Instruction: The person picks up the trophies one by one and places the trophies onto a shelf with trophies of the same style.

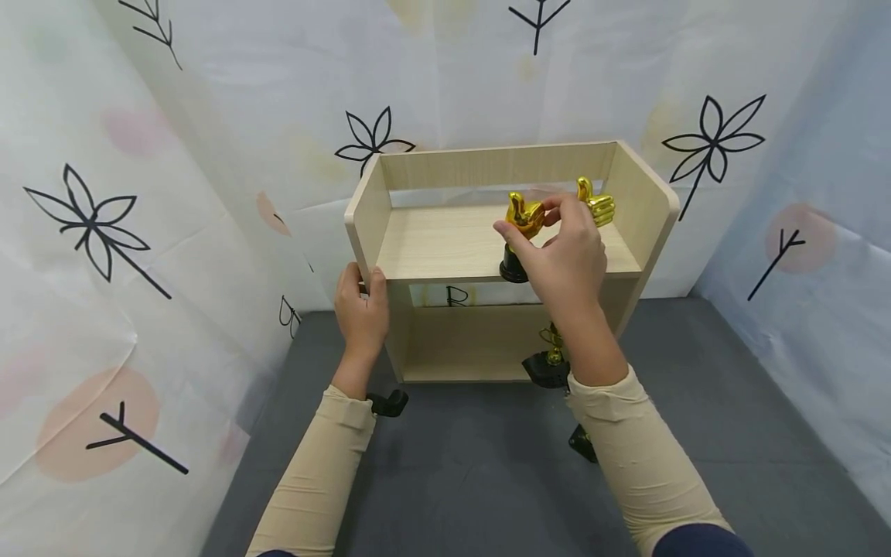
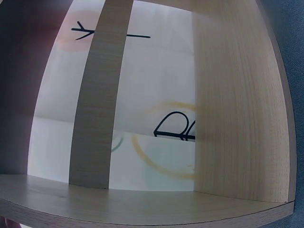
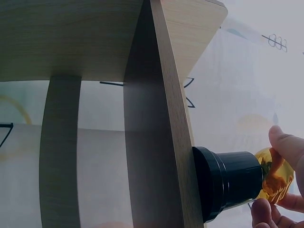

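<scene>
My right hand (image 1: pixel 567 251) pinches a gold thumbs-up trophy (image 1: pixel 525 216) by its gold top. The trophy stands upright with its black base (image 3: pixel 232 180) right at the front edge of the upper board. In the right wrist view, the thumb and fingertips lie on opposite sides of the gold part. My left hand (image 1: pixel 363 309) grips the left side panel of the pale wooden shelf (image 1: pixel 445 240), at the height of the upper board. Behind my right hand, a second gold thumbs-up trophy (image 1: pixel 600 207) shows on the upper level, its base hidden.
On the lower level at right, a small gold trophy (image 1: pixel 554 354) is partly covered by my right forearm. The shelf stands on a dark grey table (image 1: pixel 473 472) against patterned cloth walls (image 1: pixel 264 93). Black wrist gear (image 1: pixel 390 403) shows beside the left sleeve.
</scene>
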### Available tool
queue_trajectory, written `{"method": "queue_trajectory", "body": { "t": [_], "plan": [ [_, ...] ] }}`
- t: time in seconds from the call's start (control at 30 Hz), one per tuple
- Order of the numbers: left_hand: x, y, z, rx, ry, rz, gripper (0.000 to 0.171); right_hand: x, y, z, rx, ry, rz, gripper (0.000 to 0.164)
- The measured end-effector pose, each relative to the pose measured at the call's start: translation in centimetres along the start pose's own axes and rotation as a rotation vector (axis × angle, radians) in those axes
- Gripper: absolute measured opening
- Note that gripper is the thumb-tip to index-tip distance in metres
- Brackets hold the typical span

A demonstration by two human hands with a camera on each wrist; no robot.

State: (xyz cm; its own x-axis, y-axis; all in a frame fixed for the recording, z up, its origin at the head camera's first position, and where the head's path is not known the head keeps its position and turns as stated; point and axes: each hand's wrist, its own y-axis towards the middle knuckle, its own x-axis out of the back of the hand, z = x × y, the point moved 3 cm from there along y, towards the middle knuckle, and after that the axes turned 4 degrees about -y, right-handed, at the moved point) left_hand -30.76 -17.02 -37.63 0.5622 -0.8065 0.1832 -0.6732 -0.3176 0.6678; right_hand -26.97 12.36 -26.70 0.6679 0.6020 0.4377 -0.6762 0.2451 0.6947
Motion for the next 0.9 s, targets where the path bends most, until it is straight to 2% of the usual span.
{"method": "queue_trajectory", "body": {
  "t": [0.9],
  "plan": [
    [0.0, 0.0, -0.1, 0.009, 0.01, 0.002, 0.046, -1.1, 0.4, 0.3, 0.035, 0.048, -0.036, 0.066]
  ]
}}
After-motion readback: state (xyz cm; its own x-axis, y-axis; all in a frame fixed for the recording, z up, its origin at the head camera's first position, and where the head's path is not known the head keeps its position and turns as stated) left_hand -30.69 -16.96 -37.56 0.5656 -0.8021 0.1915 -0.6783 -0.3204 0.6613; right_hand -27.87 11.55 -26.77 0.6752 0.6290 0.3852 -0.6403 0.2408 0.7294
